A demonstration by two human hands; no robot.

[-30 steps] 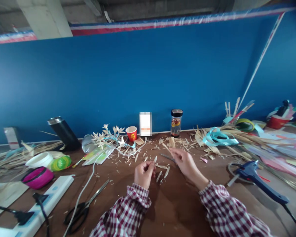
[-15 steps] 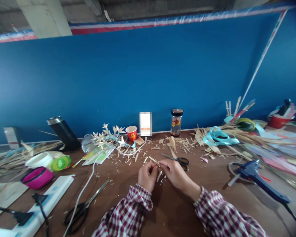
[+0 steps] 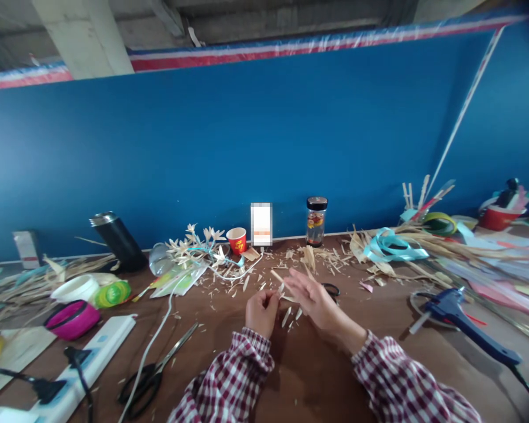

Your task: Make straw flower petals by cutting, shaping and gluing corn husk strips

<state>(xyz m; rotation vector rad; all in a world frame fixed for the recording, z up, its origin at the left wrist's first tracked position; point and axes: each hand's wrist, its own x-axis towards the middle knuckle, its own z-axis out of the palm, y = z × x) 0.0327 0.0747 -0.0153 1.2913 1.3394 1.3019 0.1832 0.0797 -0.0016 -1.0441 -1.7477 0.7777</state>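
Head view, brown worktable (image 3: 317,382), two bare hands in checked sleeves, near centre. Left hand (image 3: 260,314): thumb and forefinger pinched together on a pale piece (image 3: 281,288). Right hand (image 3: 315,301): fingers extended; a pale stick (image 3: 276,275) projects leftward from beside the fingertips, but whether the fingers grip it cannot be told. Hands close together; contact between them cannot be made out.

Piece in the left hand: small, slender, whitish, tip uppermost; lower part hidden by the fingers. Stick: straw-coloured, thin, straight, slanting up to the far left; remainder concealed behind the right hand.

Loose slivers (image 3: 286,318): several, cream, narrow, petal-shaped, lying between the hands and slightly nearer. Black-handled scissors (image 3: 332,289): just beyond the right hand, partly covered by it. Second pair of scissors (image 3: 159,367): near left, blades toward the far right, a white cable crossing the handles.

Far side: pale straw-like flowers (image 3: 220,255) on bluish stems, left; red paper cup (image 3: 237,241), just right of the flowers; dark-lidded glass jar (image 3: 315,224), right of the cup. Right: turquoise ribbon (image 3: 392,251), far; blue glue gun (image 3: 452,308), nearer, lying on its side.
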